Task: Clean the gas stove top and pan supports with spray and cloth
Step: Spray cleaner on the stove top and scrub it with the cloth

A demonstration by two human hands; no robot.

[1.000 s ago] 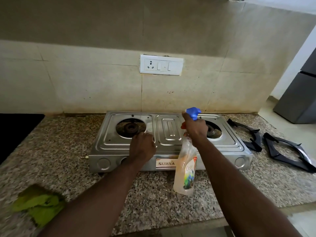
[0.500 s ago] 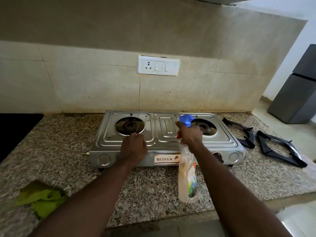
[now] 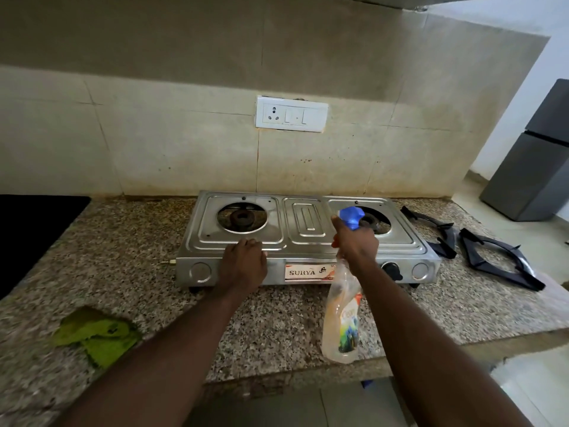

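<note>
A steel two-burner gas stove (image 3: 303, 224) stands on the granite counter, its pan supports off. My left hand (image 3: 243, 266) rests on the stove's front edge below the left burner (image 3: 241, 217), gripping the rim. My right hand (image 3: 355, 241) holds a clear spray bottle (image 3: 343, 315) by its neck; the blue nozzle (image 3: 351, 217) points over the stove near the right burner (image 3: 374, 223). Two black pan supports (image 3: 495, 260) lie on the counter right of the stove. A green cloth (image 3: 95, 334) lies crumpled at the front left of the counter.
A white socket and switch plate (image 3: 291, 114) is on the tiled wall behind the stove. A dark panel (image 3: 34, 229) sits at the far left. A grey fridge (image 3: 535, 171) stands beyond the counter's right end. The counter edge (image 3: 277, 383) runs close below my arms.
The view has shifted slightly. My right hand with the spray bottle has moved a little left and lower over the stove; my left hand stays on the stove's front edge.
</note>
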